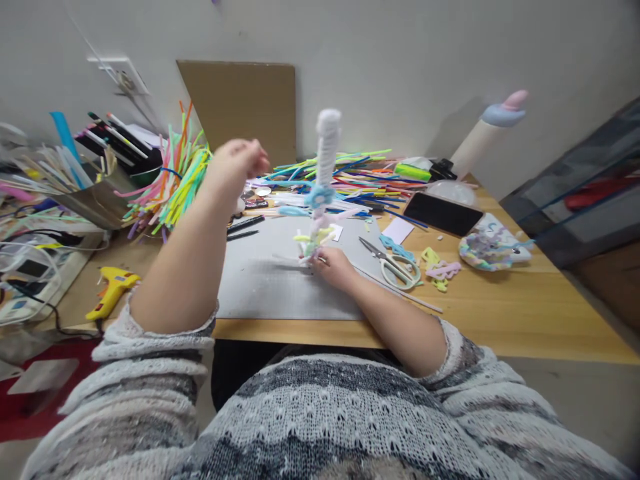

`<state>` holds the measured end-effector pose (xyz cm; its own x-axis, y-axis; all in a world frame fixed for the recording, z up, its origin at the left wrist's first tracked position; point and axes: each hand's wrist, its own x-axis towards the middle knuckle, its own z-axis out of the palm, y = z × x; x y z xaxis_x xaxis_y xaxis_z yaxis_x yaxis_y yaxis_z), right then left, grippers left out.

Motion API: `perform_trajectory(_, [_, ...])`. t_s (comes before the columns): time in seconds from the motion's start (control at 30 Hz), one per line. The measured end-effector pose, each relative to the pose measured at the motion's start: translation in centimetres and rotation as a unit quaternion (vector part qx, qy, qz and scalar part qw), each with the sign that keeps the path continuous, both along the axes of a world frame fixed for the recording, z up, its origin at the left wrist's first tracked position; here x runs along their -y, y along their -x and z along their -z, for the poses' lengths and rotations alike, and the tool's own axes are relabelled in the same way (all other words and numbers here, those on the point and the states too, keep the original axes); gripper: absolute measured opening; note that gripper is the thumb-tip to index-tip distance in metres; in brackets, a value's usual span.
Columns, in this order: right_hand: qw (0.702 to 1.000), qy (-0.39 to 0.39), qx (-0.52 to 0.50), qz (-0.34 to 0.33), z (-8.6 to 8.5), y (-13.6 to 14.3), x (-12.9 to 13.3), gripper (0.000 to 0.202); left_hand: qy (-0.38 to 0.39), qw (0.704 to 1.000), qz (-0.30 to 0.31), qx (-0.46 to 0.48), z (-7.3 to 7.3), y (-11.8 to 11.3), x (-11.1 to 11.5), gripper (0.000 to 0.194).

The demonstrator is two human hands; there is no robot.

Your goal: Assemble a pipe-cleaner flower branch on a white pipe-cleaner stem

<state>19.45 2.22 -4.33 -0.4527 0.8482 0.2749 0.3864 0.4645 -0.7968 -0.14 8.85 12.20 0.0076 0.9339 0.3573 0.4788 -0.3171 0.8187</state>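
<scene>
A tall craft piece (326, 160), wrapped in white fuzzy pipe cleaner, stands upright over the grey cutting mat (265, 287). Blue, pink, yellow and green bits surround its lower part. My right hand (333, 265) is closed around the bottom of this piece, its fingertips pinched at the base. Raised to the left of it, my left hand (243, 160) has its fingers curled together in front of the cardboard; whether something small is between them cannot be made out. White-handled scissors (397, 268) lie on the mat's right side.
Pipe cleaners (193, 190) stand bundled at the left, with more spread along the back. A yellow glue gun (113, 292) lies at the left. A phone (443, 213), a pastel woven piece (485, 247) and a white cylinder (473, 147) are at the right. Cardboard (250, 107) leans on the wall.
</scene>
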Motion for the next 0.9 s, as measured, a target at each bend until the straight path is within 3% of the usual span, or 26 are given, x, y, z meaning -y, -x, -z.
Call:
perform_trajectory(0.07, [0.998, 0.030, -0.036, -0.050, -0.5, -0.5, -0.1, 0.024, 0.095, 0.993, 0.036, -0.052, 3.3, 0.0, 1.0, 0.031])
perform_trajectory(0.13, [0.993, 0.058, -0.068, -0.074, -0.8, -0.9, -0.2, 0.027, 0.169, 0.969, 0.125, -0.132, 6.2, -0.4, 2.2, 0.029])
perform_trajectory(0.27, [0.984, 0.088, -0.154, -0.024, -0.5, -0.9, -0.8, 0.032, 0.237, 0.938, 0.195, -0.163, 9.8, -1.5, 4.1, 0.020])
perform_trajectory(0.33, [0.975, 0.105, -0.195, 0.030, -0.1, -0.7, -1.4, 0.032, 0.335, 0.920, 0.193, -0.069, 10.8, -1.9, 4.5, 0.017])
perform_trajectory(0.43, [0.965, 0.117, -0.218, 0.081, 0.3, -0.7, -2.1, 0.026, 0.384, 0.895, 0.224, -0.022, 12.0, -2.6, 4.8, 0.015])
perform_trajectory(0.47, [0.964, 0.120, -0.223, 0.085, 0.3, -0.7, -2.2, 0.024, 0.403, 0.886, 0.227, 0.032, 12.5, -2.8, 4.9, 0.015])
perform_trajectory(0.53, [0.961, 0.131, -0.228, 0.091, 0.3, -0.8, -2.4, 0.022, 0.412, 0.877, 0.218, 0.119, 13.4, -3.3, 5.2, 0.020])
perform_trajectory(0.6, [0.961, 0.130, -0.220, 0.103, 0.3, -0.8, -2.3, 0.021, 0.384, 0.886, 0.192, 0.175, 14.4, -3.9, 5.4, 0.024])
perform_trajectory(0.73, [0.981, 0.053, -0.139, 0.122, -0.1, -0.3, -1.5, 0.017, 0.326, 0.922, 0.158, 0.137, 15.6, -4.7, 5.7, 0.018])
perform_trajectory(0.83, [0.993, 0.002, -0.057, 0.104, -0.8, -0.5, -1.1, 0.017, 0.297, 0.942, 0.144, 0.054, 15.8, -4.5, 5.7, 0.013])
perform_trajectory(0.9, [0.991, -0.030, -0.028, 0.127, -1.3, -1.3, -1.2, 0.021, 0.285, 0.951, 0.115, 0.041, 15.5, -4.0, 5.6, 0.015])
